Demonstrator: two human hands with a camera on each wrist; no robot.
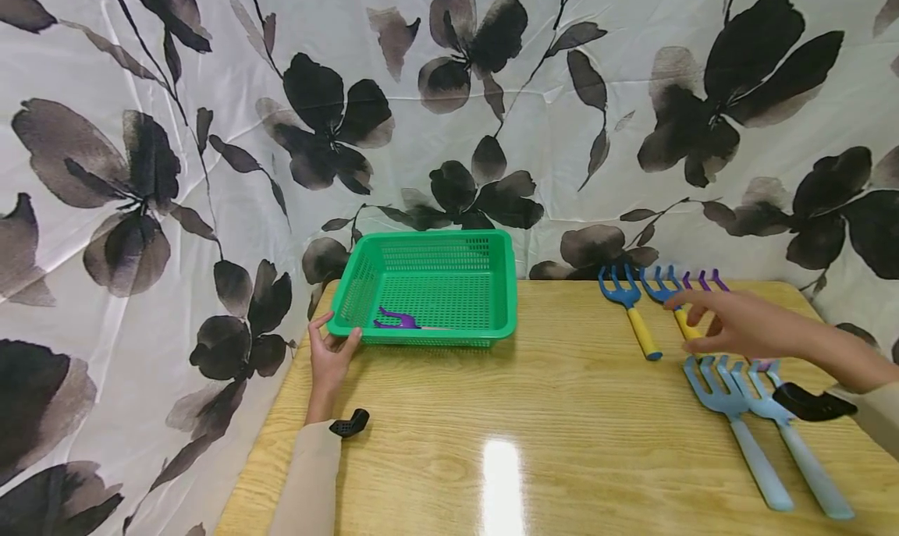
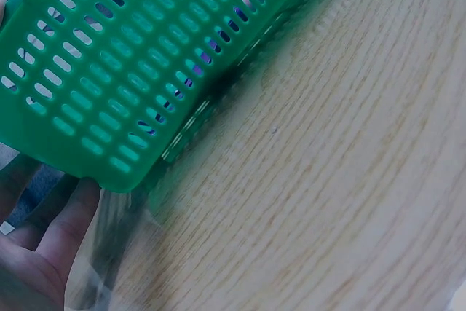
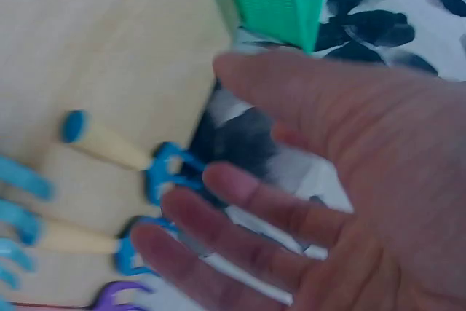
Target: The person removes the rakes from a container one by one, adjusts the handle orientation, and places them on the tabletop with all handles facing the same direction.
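Observation:
A green plastic basket (image 1: 428,335) with slotted sides stands at the back left of the table. At its front left corner, my left hand (image 1: 330,360) holds the rim between thumb and fingers. Inside the basket lies a purple hand rake (image 1: 398,320). My right hand (image 1: 737,325) hovers over the rakes on the right, fingers spread and holding nothing. Beneath or beside it are two blue hand rakes with yellow handles (image 1: 641,329), a purple rake (image 1: 705,280) mostly hidden by the hand, and two light blue rakes (image 1: 755,458) nearer the front.
The wooden table (image 1: 562,419) backs onto a white floral cloth (image 1: 449,130), which also hangs along the left side. A bright reflection shows on the tabletop near the front. Each wrist wears a black device (image 1: 349,424).

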